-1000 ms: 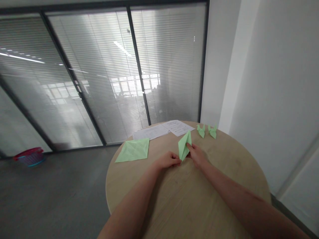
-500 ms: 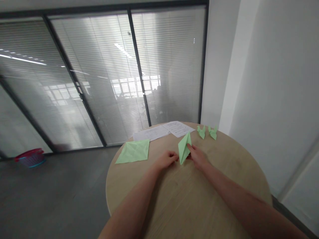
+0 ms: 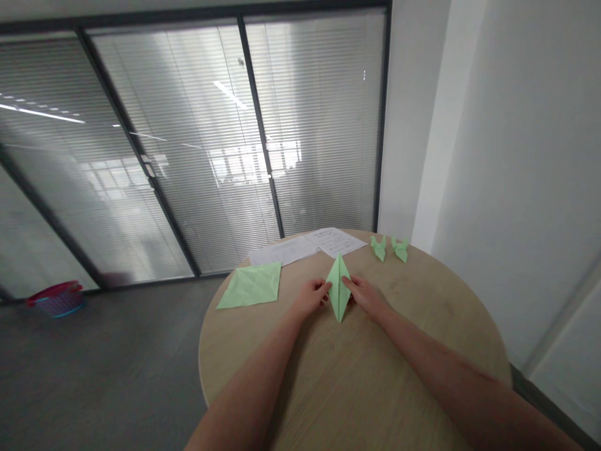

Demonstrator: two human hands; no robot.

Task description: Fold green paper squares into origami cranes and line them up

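Head view, left to right: red-and-blue basket [image 3: 57, 302] on the floor. Creased green sheet [image 3: 251, 285] flat on the tabletop [image 3: 357, 388], left side. Printed pages [image 3: 307, 245] behind it. Left hand [image 3: 312, 297]: grip pinching the left corner of the folded green diamond [image 3: 339, 297]. Diamond sits between the hands, long axis pointing away from the person, roughly square to the line joining the two grips. Right hand [image 3: 369, 295]: pinching the right edge, thumb on top; neither hand nearer. Fingers underneath hidden, can't tell contact there. Far right: two folded green figures [image 3: 378, 248], side by side, apart.
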